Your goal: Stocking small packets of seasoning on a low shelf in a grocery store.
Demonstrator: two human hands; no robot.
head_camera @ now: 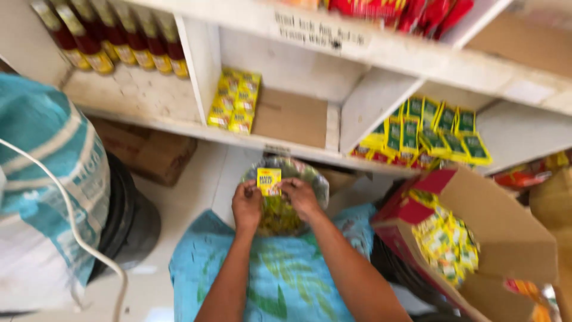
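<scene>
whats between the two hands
In the head view, a small yellow square sachet, pinched by left hand and right hand.

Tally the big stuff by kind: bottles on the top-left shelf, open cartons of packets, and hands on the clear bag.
Dark sauce bottles: 6
Open carton of yellow packets: 1
Hands on the clear bag: 2, left hand, right hand
Total: 9

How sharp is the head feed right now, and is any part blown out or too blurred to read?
Head view: motion blur softens everything; the hands, left and right, and the small yellow packet they hold stay recognisable. The bottles and green-yellow sachets are smeared. Bright daylight washes out the white shelf at upper right.
</scene>
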